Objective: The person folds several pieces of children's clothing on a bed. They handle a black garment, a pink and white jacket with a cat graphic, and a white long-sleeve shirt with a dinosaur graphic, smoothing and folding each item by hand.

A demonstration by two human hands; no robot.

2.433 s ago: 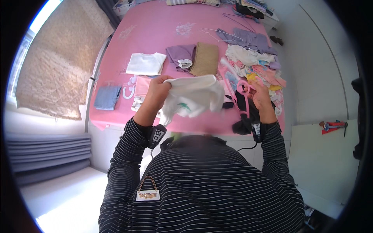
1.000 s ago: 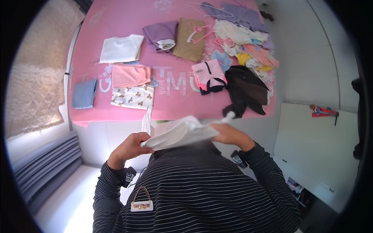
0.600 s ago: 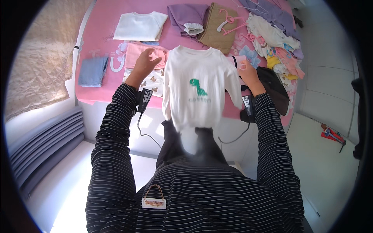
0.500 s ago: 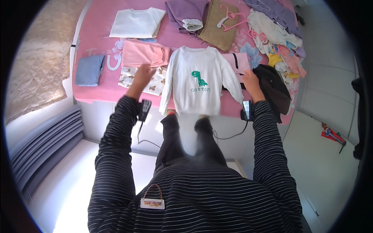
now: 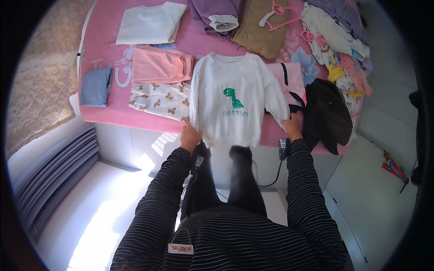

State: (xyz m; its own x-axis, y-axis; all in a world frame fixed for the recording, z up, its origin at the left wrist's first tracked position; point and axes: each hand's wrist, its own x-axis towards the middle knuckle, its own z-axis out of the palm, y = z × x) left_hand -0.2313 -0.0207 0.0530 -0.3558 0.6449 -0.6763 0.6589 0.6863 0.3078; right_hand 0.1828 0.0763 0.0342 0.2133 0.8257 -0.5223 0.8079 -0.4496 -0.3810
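Note:
A white child's sweatshirt (image 5: 230,97) with a green dinosaur on its chest lies spread out, front up, at the bed's near edge. Its lower hem reaches past that edge. My left hand (image 5: 190,137) is closed on the cuff of the left-side sleeve, close by the hem. On the other side my right hand (image 5: 293,128) pinches the cuff of the right-side sleeve, which slants outward. Left of the sweatshirt are folded pink ribbed trousers (image 5: 158,65) and white bear-print trousers (image 5: 160,99). A pink garment with black trim (image 5: 289,77) lies partly under the right sleeve.
The bed has a pink sheet (image 5: 104,118). On it are folded jeans (image 5: 96,87), a folded white top (image 5: 151,22), a purple garment (image 5: 205,9), a brown quilted garment (image 5: 262,31), pink hangers (image 5: 280,20), a clothes heap (image 5: 334,34) and a black garment (image 5: 327,115).
Both hands have come down toward me, from above the clothes to the sweatshirt's cuffs, and closed on them. The view has shifted slightly.

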